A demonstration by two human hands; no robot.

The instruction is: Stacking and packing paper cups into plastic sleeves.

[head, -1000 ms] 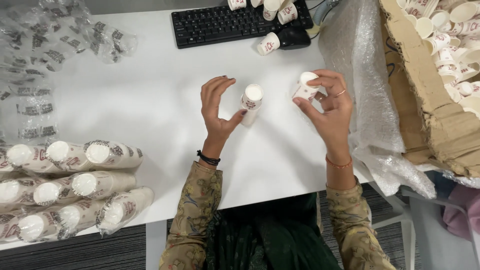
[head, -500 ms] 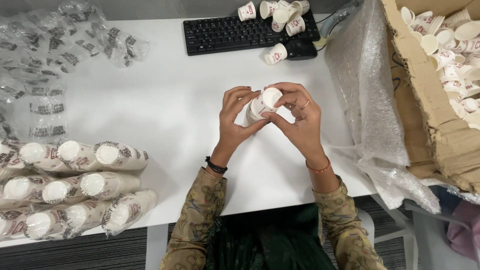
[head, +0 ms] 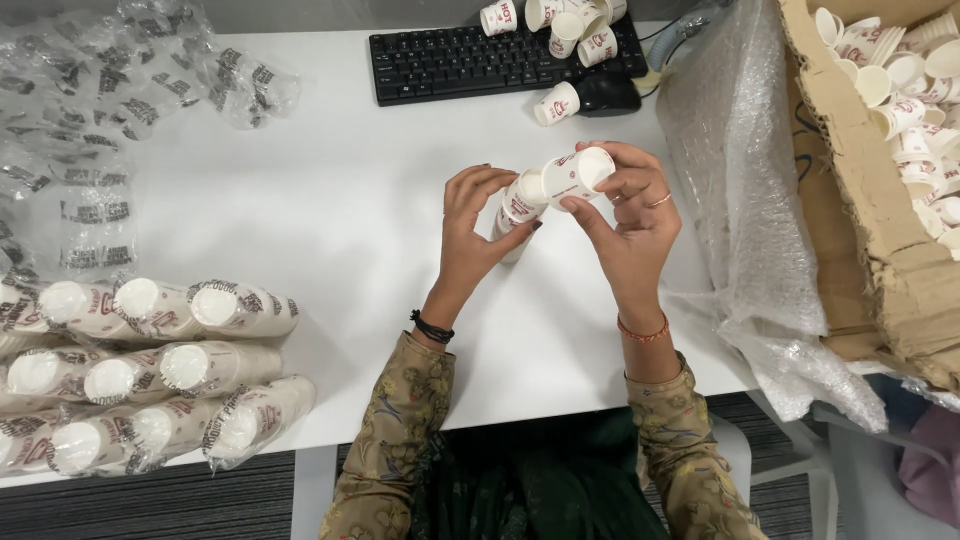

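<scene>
We're looking down on the white table (head: 330,210), and everything gets placed from the black keyboard (head: 470,60) at its far edge. Biggest thing first: well to the right of the keyboard sits the torn cardboard box (head: 860,210), heaped with loose paper cups (head: 900,90), and a sheet of bubble wrap (head: 740,170) spills between box and keyboard. Far left of the keyboard and nearer to us, the wrapped sleeves of stacked cups (head: 150,370) lie in rows at the table's near corner, with empty printed plastic sleeves (head: 90,120) beyond them. A handful of stray cups (head: 570,30) rests on the keyboard's right end, one more (head: 556,104) beside the dark mouse (head: 610,95).

Now the action, just in front of the keyboard. Our left hand (head: 478,225) is wrapped around a short stack of cups (head: 520,205), fingers curled over the top side, thumb underneath, a snug closed grip with the stack tilted up and to the right. Our right hand (head: 630,215) pinches a single paper cup (head: 577,172) between thumb and fingertips, a narrow grip on its wall, open mouth facing right. That cup's base sits right at the upper end of the stack, touching it or nearly so; we can't tell if it's nested in.
</scene>
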